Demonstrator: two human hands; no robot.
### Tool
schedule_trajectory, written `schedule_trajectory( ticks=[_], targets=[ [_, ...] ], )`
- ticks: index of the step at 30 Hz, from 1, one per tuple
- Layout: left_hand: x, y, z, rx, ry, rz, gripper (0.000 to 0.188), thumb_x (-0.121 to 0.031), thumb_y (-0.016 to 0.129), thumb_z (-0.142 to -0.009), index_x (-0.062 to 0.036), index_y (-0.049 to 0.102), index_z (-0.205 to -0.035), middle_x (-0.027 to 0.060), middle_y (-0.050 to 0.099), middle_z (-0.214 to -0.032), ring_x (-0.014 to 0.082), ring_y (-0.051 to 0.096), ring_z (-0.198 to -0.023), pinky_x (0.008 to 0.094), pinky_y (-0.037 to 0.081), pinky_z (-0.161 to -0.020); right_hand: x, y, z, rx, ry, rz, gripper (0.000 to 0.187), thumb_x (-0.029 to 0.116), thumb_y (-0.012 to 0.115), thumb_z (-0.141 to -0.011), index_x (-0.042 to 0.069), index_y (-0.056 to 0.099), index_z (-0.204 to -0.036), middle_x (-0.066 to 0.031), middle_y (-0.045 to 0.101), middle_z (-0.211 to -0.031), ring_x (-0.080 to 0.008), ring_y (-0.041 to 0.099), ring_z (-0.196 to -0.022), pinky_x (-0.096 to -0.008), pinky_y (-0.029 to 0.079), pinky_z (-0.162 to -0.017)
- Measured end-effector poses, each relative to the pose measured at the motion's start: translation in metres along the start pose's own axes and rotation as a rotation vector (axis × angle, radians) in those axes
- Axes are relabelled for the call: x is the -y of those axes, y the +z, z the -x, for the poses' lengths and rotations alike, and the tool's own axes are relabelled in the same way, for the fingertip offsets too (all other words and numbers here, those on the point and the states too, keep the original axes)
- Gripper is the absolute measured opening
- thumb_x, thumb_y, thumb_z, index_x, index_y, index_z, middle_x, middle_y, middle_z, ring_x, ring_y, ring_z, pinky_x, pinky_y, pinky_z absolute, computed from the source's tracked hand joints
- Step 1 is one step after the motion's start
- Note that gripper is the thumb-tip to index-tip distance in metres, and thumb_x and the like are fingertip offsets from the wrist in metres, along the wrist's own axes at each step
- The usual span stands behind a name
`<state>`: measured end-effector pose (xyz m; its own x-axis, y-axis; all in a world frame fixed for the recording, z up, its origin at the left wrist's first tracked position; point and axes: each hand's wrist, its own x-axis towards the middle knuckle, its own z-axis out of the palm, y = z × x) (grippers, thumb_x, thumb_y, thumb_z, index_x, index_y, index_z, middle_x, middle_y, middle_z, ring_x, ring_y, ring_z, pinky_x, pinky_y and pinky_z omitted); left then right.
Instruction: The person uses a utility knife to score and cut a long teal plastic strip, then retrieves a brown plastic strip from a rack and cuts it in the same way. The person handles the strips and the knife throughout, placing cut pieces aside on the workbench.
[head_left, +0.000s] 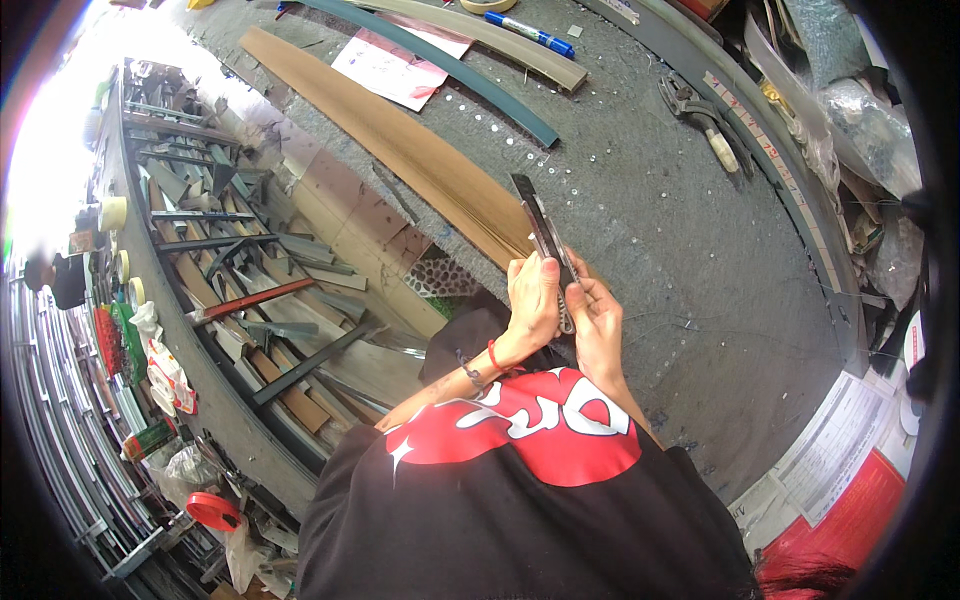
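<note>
Both hands are together at the near edge of the grey worktop (660, 270). Between them a snap-off utility knife (548, 238) points up and away, its dark blade at the top and its metal handle running down between my palms. My left hand (533, 300), with a red cord at the wrist, is closed on the knife from the left, thumb along it. My right hand (598, 322) is closed round the handle's lower part from the right. A long brown strip (390, 140) lies on the worktop, its near end just behind my left hand. Some fingers are hidden.
A teal strip (480, 85), a pale strip (545, 62), printed paper (395, 70) and a blue marker (530, 33) lie farther off. Pliers (700, 120) lie at the right. A rack of offcuts (250, 250) stands left. Papers (820, 450) are at the lower right.
</note>
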<state>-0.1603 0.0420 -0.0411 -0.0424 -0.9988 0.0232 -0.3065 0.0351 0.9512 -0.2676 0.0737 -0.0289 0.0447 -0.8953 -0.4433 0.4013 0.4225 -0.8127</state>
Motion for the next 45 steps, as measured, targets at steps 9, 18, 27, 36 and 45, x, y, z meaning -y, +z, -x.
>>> schedule_trajectory(
  ticks=[9, 18, 27, 36, 45],
  targets=[
    [0.008, -0.008, -0.001, 0.072, 0.106, -0.12, 0.057, -0.045, 0.015, -0.099, -0.0078, 0.058, -0.1, 0.0074, 0.06, -0.091, 0.0241, 0.053, -0.091, 0.0358, 0.031, -0.079, 0.019, 0.011, -0.004, 0.114, -0.045, -0.033, 0.033, 0.02, 0.058, -0.092, -0.001, 0.051, -0.116, -0.0052, 0.061, -0.104, -0.0101, 0.058, -0.096, -0.0219, 0.044, -0.084],
    [0.028, -0.024, 0.012, 0.059, 0.466, -0.164, 0.049, -0.047, 0.026, -0.096, -0.0077, 0.054, -0.103, 0.0152, 0.05, -0.104, 0.0301, 0.051, -0.094, 0.04, 0.035, -0.085, 0.051, -0.023, -0.015, 0.092, -0.239, -0.208, 0.025, 0.029, 0.052, -0.094, 0.006, 0.043, -0.1, -0.0081, 0.055, -0.089, -0.0126, 0.053, -0.074, -0.025, 0.046, -0.064],
    [0.035, -0.033, 0.014, 0.193, 0.605, -0.349, 0.024, -0.034, 0.05, -0.089, -0.0123, 0.058, -0.094, 0.004, 0.055, -0.1, 0.0237, 0.047, -0.093, 0.038, 0.038, -0.086, 0.084, -0.058, -0.022, 0.017, -0.27, -0.07, 0.027, 0.02, 0.047, -0.096, 0.002, 0.048, -0.116, -0.013, 0.057, -0.101, -0.0191, 0.058, -0.088, -0.0287, 0.047, -0.075],
    [0.031, -0.03, 0.011, 0.09, 0.664, -0.413, 0.015, -0.027, 0.054, -0.087, -0.0125, 0.059, -0.088, 0.0024, 0.055, -0.092, 0.0219, 0.05, -0.087, 0.0345, 0.041, -0.081, 0.077, -0.054, -0.033, 0.163, -0.228, -0.226, 0.043, 0.019, 0.048, -0.095, -0.002, 0.037, -0.131, -0.0079, 0.05, -0.102, -0.0161, 0.051, -0.088, -0.0341, 0.047, -0.078],
    [0.035, -0.029, 0.011, 0.064, 0.693, -0.411, 0.011, -0.023, 0.058, -0.084, -0.012, 0.058, -0.085, 0.0028, 0.055, -0.092, 0.0211, 0.051, -0.087, 0.0355, 0.042, -0.081, 0.072, -0.05, -0.038, 0.229, -0.273, -0.264, 0.043, 0.025, 0.05, -0.095, 0.0, 0.041, -0.128, -0.005, 0.049, -0.092, -0.011, 0.047, -0.075, -0.0266, 0.043, -0.067]
  ],
)
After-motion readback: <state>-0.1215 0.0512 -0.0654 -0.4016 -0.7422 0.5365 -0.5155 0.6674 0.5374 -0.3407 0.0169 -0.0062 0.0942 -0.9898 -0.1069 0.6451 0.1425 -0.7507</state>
